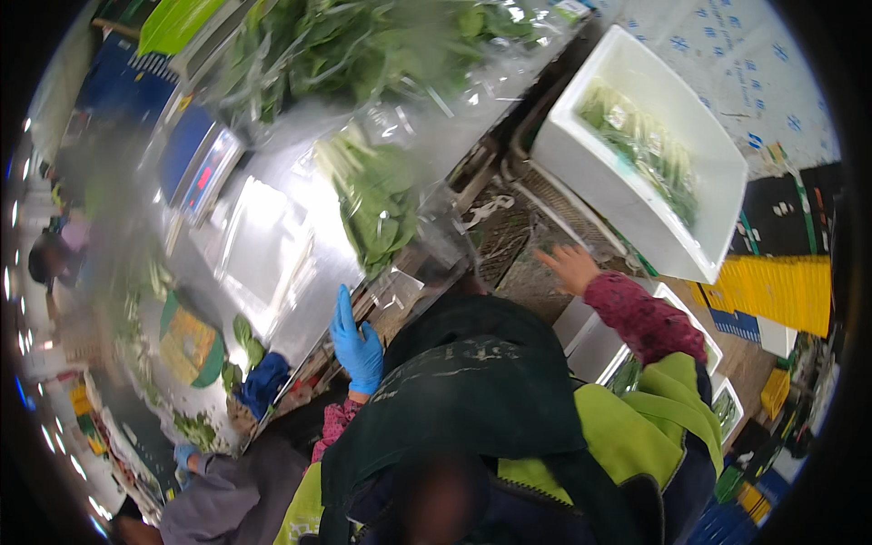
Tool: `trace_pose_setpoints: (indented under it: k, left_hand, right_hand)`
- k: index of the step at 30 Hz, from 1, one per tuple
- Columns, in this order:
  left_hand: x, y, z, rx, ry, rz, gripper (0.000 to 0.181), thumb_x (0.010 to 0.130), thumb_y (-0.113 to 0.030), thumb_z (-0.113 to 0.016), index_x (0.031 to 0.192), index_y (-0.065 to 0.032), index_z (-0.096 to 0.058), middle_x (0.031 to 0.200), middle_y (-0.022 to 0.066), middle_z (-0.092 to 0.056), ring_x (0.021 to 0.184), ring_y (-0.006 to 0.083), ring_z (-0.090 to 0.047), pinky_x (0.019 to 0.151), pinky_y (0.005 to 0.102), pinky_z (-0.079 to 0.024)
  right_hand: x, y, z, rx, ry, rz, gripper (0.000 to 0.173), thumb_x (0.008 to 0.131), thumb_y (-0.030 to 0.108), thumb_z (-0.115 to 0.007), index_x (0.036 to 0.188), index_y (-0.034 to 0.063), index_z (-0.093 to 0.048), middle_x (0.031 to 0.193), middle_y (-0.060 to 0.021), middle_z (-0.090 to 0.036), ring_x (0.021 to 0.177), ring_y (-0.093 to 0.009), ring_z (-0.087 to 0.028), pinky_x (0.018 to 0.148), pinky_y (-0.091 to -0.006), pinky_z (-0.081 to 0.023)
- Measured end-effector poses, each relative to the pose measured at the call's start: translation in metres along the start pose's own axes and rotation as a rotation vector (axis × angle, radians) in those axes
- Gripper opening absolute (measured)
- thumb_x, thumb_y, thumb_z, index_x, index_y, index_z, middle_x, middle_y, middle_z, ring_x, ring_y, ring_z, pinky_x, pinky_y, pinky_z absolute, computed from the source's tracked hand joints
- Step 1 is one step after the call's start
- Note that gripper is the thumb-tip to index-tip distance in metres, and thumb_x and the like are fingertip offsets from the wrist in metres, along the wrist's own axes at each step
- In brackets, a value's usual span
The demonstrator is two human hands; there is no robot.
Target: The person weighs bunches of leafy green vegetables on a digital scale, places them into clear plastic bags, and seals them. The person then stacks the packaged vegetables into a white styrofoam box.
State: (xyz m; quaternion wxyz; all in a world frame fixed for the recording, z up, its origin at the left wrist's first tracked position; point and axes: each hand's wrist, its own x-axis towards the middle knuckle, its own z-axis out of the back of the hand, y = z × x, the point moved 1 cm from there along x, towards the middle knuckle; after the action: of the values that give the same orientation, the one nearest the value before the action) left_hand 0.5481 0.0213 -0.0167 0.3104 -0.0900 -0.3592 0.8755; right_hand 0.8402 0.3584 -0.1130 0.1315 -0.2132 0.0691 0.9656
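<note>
My left hand [357,351], in a blue glove, is held upright beside the front edge of the steel table [323,293], fingers extended and nothing in it. Just beyond it lies a bunch of leafy greens with pale stems [375,197] in clear plastic, on the table's edge. Loose clear film [439,248] hangs over the edge beside the leaves. My right hand [571,267], bare below a dark red patterned sleeve, reaches out to the right with fingers apart. It hovers by a mesh crate [552,191]; whether it touches the film there is unclear.
A white foam box [579,146] holds bagged greens [644,153]. More bagged greens [375,48] are heaped at the back. A digital scale [208,170] stands beside clear bags [262,235]. A co-worker's grey sleeve [225,497] is at lower left. Yellow crates [776,293] stand right.
</note>
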Motion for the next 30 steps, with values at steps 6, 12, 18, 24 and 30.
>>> trace_pose_setpoints:
  k: [6,12,18,24,30]
  left_hand:
    - [0.031,0.004,-0.027,0.400,0.123,-0.459,0.073,0.078,-0.018,-0.077,0.144,-0.0158,-0.046,0.157,0.0202,-0.029,0.144,0.0499,-0.022,0.115,0.0582,-0.025]
    - [0.052,-0.004,-0.028,0.419,0.390,-0.615,0.057,0.089,-0.023,-0.064,0.144,-0.0203,-0.050,0.156,0.0210,-0.031,0.144,0.0493,-0.022,0.116,0.0607,-0.019]
    - [0.060,-0.005,-0.015,0.272,0.527,-0.605,0.056,0.103,-0.041,-0.035,0.148,-0.0090,-0.043,0.158,0.0192,-0.029,0.146,0.0458,-0.021,0.119,0.0539,-0.016]
    - [0.079,-0.025,-0.004,0.027,0.621,-0.500,0.058,0.105,-0.040,-0.032,0.149,-0.0022,-0.039,0.157,0.0163,-0.034,0.147,0.0362,-0.026,0.120,0.0442,-0.019]
    - [0.091,-0.027,0.021,-0.138,0.667,-0.403,0.056,0.105,-0.037,-0.034,0.149,-0.0024,-0.040,0.155,0.0148,-0.037,0.147,0.0332,-0.028,0.120,0.0412,-0.020]
  right_hand:
    - [0.109,0.041,0.029,1.584,-0.104,-0.250,0.070,0.100,0.035,-0.058,0.156,0.0108,-0.022,0.122,-0.0147,-0.061,0.115,-0.026,-0.056,0.098,-0.0419,-0.042]
    - [0.073,0.093,0.034,2.480,0.320,-0.031,0.044,0.104,0.020,-0.050,0.145,0.0087,-0.039,0.074,-0.0009,-0.052,0.066,-0.013,-0.050,0.069,-0.0340,-0.046]
    - [0.005,-0.003,0.069,2.665,-0.642,-0.032,0.042,0.098,0.005,-0.050,0.139,0.0043,-0.044,0.062,0.0064,-0.028,0.049,-0.007,-0.027,0.050,-0.0254,-0.024]
    - [-0.002,-0.051,0.003,1.572,-0.452,-0.507,0.064,0.090,0.028,-0.064,0.146,0.0098,-0.040,0.118,-0.0145,-0.059,0.109,-0.029,-0.057,0.096,-0.0491,-0.042]
    - [0.058,0.010,0.066,0.585,-0.619,-0.196,0.085,0.071,0.027,-0.082,0.145,0.0161,-0.043,0.150,-0.0218,-0.037,0.137,-0.040,-0.037,0.112,-0.0580,-0.028]
